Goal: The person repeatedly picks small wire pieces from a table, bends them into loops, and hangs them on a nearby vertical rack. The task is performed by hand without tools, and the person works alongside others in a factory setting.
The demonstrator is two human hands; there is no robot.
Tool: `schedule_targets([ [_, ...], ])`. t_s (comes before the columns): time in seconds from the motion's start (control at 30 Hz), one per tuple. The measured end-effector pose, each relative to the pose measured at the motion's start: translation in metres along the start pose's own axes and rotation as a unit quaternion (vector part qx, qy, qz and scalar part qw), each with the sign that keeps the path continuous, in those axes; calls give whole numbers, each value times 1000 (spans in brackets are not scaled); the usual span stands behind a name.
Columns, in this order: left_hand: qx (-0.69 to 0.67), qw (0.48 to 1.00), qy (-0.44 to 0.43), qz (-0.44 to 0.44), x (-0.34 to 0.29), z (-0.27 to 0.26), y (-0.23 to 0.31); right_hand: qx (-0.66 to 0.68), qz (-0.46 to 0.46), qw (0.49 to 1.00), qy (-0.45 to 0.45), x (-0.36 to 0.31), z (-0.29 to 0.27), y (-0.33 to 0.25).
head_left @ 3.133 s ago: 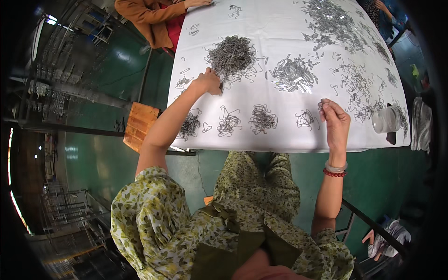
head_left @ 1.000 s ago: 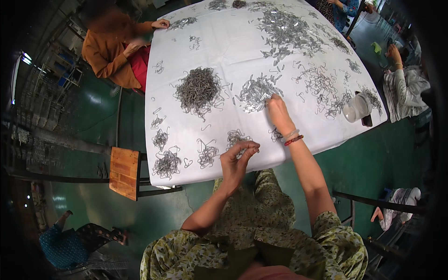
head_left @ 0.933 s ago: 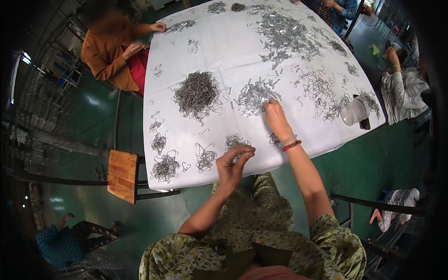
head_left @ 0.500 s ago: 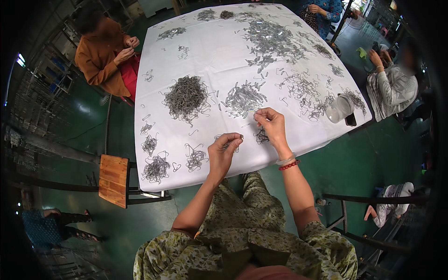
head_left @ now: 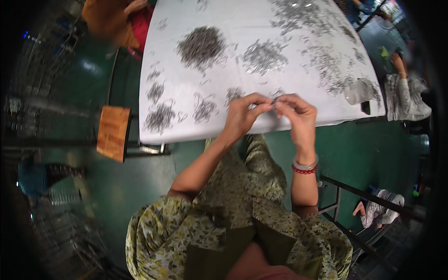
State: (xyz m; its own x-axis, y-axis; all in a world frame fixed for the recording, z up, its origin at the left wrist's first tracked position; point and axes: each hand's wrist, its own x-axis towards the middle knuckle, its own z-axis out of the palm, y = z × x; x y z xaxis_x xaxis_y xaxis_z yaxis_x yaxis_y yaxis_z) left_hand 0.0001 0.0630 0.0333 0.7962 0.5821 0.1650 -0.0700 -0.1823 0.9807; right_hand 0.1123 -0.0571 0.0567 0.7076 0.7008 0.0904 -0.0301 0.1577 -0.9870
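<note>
Over the near edge of the white table (head_left: 233, 128), my left hand (head_left: 246, 113) and my right hand (head_left: 298, 115) meet fingertip to fingertip. Both are closed in a pinch around a small dark metal piece (head_left: 274, 101); its exact shape is mostly hidden by the fingers. Just beyond them lies a pile of small silvery metal strips (head_left: 265, 57). To its left rises a denser, darker heap of bent wire hooks (head_left: 201, 48). A small bunch of hooks (head_left: 234, 94) sits behind my left hand, and another is partly covered by my right.
More hook clusters (head_left: 159, 117) lie at the table's near left. A clear plastic container (head_left: 358, 92) and a dark object (head_left: 366, 108) stand at the right edge. A wooden stool (head_left: 113, 133) is at the left. People sit at both sides, one in a brown top (head_left: 108, 23).
My right hand has come back from the silvery pile to meet my left hand. The left has moved a little right. The view has tilted down, so the table sits higher in it.
</note>
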Motion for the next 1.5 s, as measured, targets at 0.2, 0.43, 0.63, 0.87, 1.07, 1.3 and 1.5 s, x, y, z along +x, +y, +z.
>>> schedule_targets([
  [0.2,-10,999,-39,0,-19,-11,-17,28,58,998,0,-11,1,5],
  [0.43,332,934,129,11,32,-99,-56,-42,45,998,33,-14,0,5],
  [0.63,533,841,95,-7,50,-129,-116,-60,71,995,38,-19,2,7],
  [0.87,104,993,27,-50,29,-66,-32,-23,69,996,43,-26,-1,16],
  [1.07,-166,981,-80,-66,-19,-9,26,-1,40,998,51,-34,4,14],
  [1.3,11,996,-26,87,-22,2,19,-14,-2,998,68,-44,13,2],
  [1.5,-57,997,20,47,-31,9,17,-92,-45,992,70,-51,17,2],
])
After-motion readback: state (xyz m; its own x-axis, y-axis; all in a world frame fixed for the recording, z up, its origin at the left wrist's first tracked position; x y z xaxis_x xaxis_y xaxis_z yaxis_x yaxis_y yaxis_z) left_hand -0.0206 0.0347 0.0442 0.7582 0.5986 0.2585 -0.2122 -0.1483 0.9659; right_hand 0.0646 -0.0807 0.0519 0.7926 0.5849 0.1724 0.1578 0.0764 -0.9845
